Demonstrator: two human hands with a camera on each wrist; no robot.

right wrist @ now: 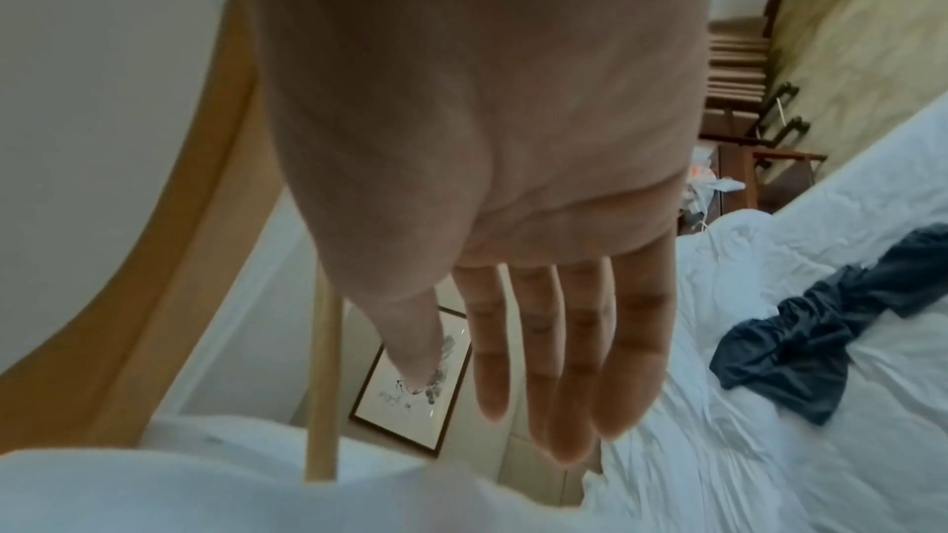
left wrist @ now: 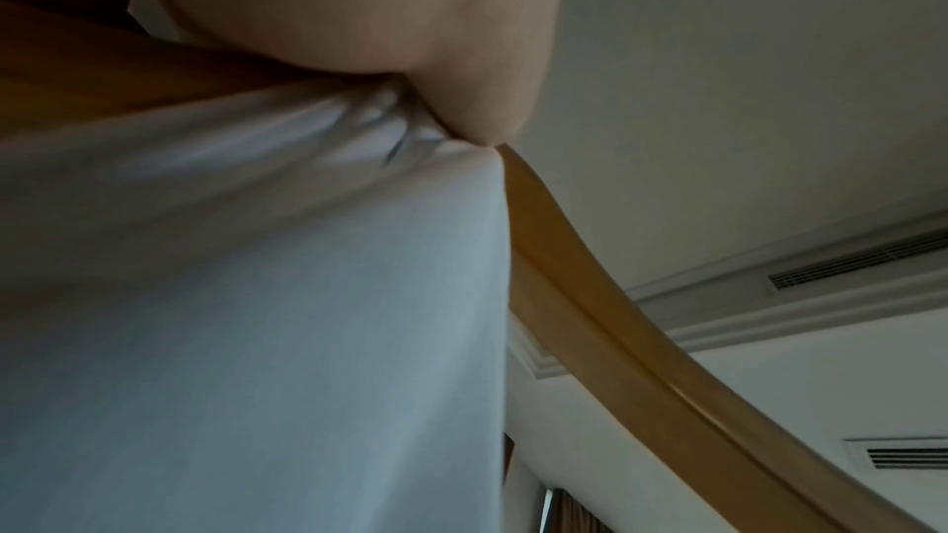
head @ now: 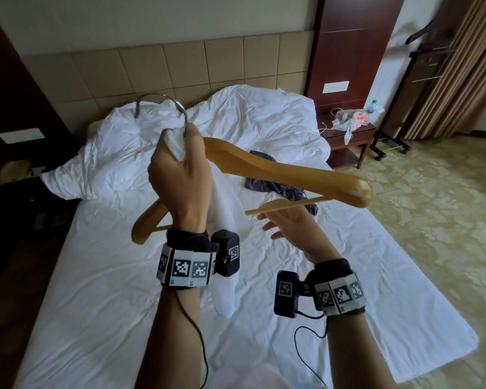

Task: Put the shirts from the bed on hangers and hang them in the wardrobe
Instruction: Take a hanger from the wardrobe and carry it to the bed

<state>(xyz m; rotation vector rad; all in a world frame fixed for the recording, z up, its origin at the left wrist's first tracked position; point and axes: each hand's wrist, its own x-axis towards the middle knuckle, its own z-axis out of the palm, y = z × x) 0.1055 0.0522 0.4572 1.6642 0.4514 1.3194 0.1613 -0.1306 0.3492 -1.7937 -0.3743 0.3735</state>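
1 white shirt (head: pixel 225 220) hangs bunched from the left hand (head: pixel 180 175), which is raised above the middle of the bed (head: pixel 124 318) and has its fingers curled around both the cloth and the neck of 1 wooden hanger (head: pixel 286 169). The hanger's metal hook (head: pixel 163 103) rises above the fist, and its 2 arms slope down to either side, 1 toward the right edge of the bed and 1 toward the left edge. In the left wrist view the cloth (left wrist: pixel 256 298) gathers right under the heel of the hand (left wrist: pixel 359 2), against the wood (left wrist: pixel 590 278). The right hand (head: pixel 289 220) is held flat with fingers (right wrist: pixel 580 359) straight, just under the hanger's crossbar, gripping nothing. 1 dark blue shirt (head: pixel 275 183) lies crumpled on the sheet toward the bed's right edge, near the heaped white duvet (head: pixel 236 122) at the headboard end. Beside that corner stands 1 wooden nightstand (head: pixel 351 141) carrying 1 bottle (head: pixel 372 106).
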